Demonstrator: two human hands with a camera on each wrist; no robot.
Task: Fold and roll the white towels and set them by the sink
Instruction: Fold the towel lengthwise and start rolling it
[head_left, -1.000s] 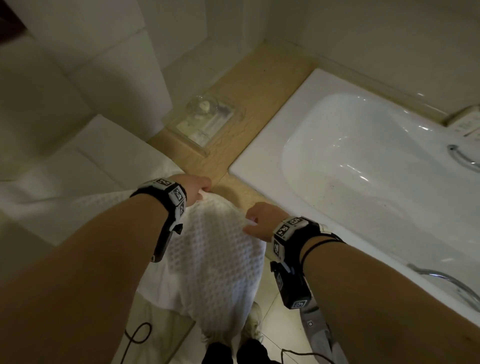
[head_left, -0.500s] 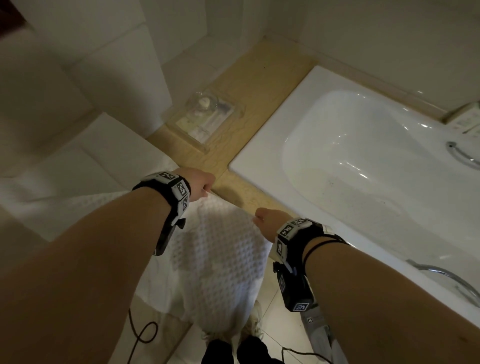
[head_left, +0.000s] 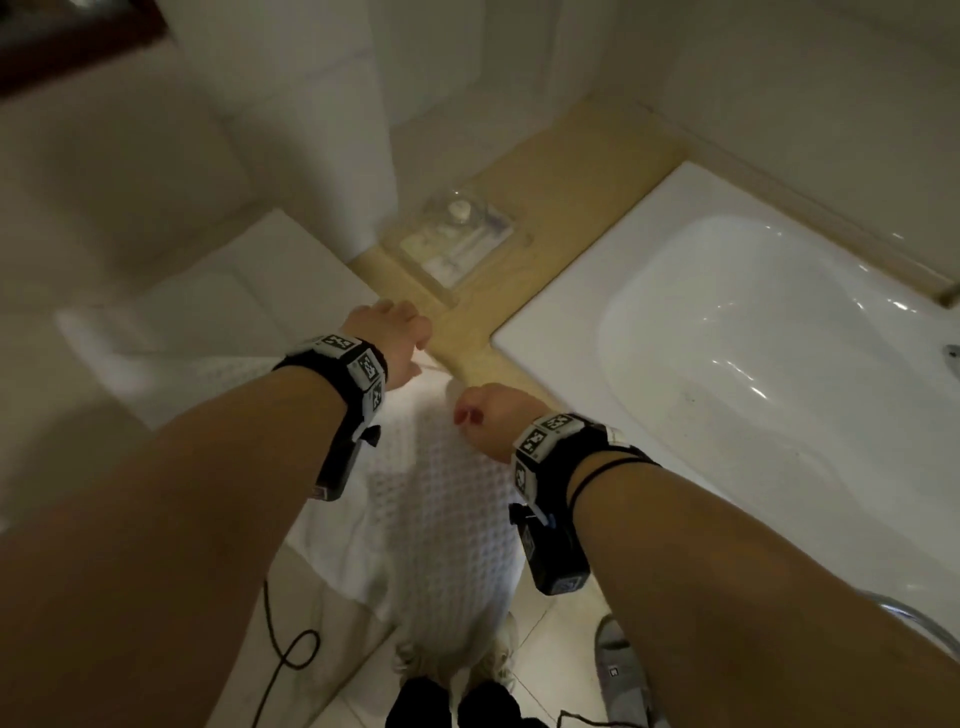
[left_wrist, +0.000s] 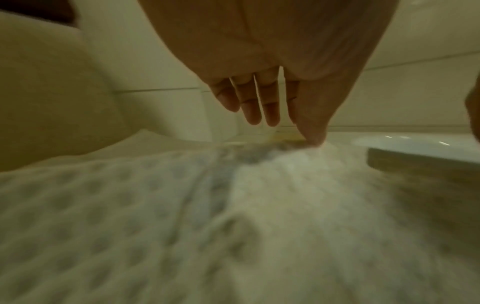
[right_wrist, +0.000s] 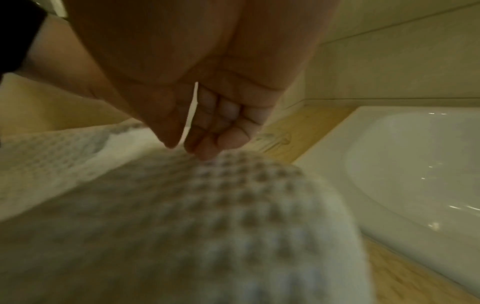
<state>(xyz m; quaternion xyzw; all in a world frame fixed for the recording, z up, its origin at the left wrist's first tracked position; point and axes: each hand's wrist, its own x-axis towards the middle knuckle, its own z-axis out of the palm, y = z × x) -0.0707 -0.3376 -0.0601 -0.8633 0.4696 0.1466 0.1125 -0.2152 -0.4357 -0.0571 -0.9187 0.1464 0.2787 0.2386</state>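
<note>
A white waffle-weave towel (head_left: 441, 509) hangs in front of me, down toward the floor. My left hand (head_left: 395, 338) pinches its top edge between thumb and forefinger, with the other fingers loose; the left wrist view shows this pinch on the towel (left_wrist: 233, 226) by the left hand (left_wrist: 309, 137). My right hand (head_left: 483, 415) pinches the same edge a short way to the right. In the right wrist view the right hand (right_wrist: 187, 146) has thumb and curled fingers closed on the towel (right_wrist: 194, 216). More white cloth lies behind at the left.
A white bathtub (head_left: 571, 332) fills the right side, with a metal grab rail (head_left: 914, 618) near its front. A wooden ledge (head_left: 571, 197) beyond holds a clear tray of toiletries (head_left: 457, 239). Below are a black cable (head_left: 291, 649) and shoes (head_left: 618, 670) on the tiled floor.
My right hand has moved left toward my left hand, so the towel's top edge between them is shorter. Both hands keep their pinch.
</note>
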